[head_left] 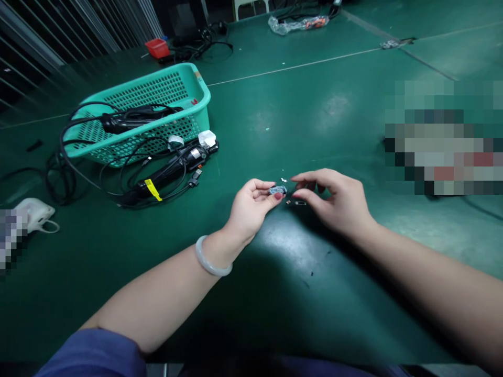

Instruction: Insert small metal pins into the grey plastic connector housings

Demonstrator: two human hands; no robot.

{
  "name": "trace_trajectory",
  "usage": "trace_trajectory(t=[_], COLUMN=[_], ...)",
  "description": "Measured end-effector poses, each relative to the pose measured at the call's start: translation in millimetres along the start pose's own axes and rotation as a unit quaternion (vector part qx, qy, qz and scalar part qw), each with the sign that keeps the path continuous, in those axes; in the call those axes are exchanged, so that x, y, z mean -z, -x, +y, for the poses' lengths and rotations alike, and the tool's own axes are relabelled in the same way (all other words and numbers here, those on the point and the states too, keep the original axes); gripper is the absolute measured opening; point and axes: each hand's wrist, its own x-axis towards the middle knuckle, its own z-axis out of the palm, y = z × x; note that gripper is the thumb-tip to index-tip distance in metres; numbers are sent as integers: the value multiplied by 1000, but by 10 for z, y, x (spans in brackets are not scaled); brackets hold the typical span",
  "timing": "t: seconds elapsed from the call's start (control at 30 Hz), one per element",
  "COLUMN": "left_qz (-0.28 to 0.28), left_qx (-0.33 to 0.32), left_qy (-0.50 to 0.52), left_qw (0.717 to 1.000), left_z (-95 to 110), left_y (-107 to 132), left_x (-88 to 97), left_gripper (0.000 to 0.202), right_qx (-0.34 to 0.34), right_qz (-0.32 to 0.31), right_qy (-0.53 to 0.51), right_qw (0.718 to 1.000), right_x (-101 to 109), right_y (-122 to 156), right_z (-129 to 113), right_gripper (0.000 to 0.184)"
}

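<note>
My left hand (251,207) pinches a small grey part (277,190) between thumb and fingers, just above the green table (298,120). My right hand (334,199) hovers close to its right, fingers curled and apart, fingertips over two tiny dark pieces (298,202) lying on the table. A few white specks (283,180) lie just beyond the grey part. A pale bangle (210,262) circles my left wrist.
A teal plastic basket (157,104) stands at the back left with a black corded tool (129,119) in it. Another black tool with a yellow tag (168,173) and tangled cables lies in front of it. A white mask (35,214) sits far left. A red tray (157,48) and a plastic bag (298,23) lie farther back.
</note>
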Motion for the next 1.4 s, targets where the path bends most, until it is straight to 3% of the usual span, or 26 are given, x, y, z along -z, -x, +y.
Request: trace_trajectory(t=[0.13,0.27,0.4,0.57,0.7,0.87,1.17,1.4], left_qz=[35,31,19,-13,-22,-30,-27,6], left_qx=[-13,-15,-16,-12,-16,-18,-21,-6], left_qy=[-7,-17,-31,-61,-64,-61,-65,-31], left_qw=[999,999,999,998,998,998,997,999], left_z=[-19,-23,-23,-17,-18,-34,-28,11], left_y=[-16,-22,-17,-4,-4,-13,-6,16], left_x=[-2,-7,-3,2,-1,-2,-1,-17], left_gripper=[24,23,24,23,27,36,39,24], right_qx=[24,53,28,11,-46,-42,-14,-52], right_qz=[-33,-56,-44,-44,7,-16,-15,-46], right_qy=[55,96,98,87,-33,-102,-121,-89], right_qw=[998,992,994,995,998,994,992,994], right_x=[-124,-216,-211,-168,-90,-29,-53,54], right_y=[-109,-171,-190,-202,-149,-67,-57,-60], right_z=[195,331,359,306,141,-37,-50,20], right_gripper=[28,23,16,15,13,10,8,15])
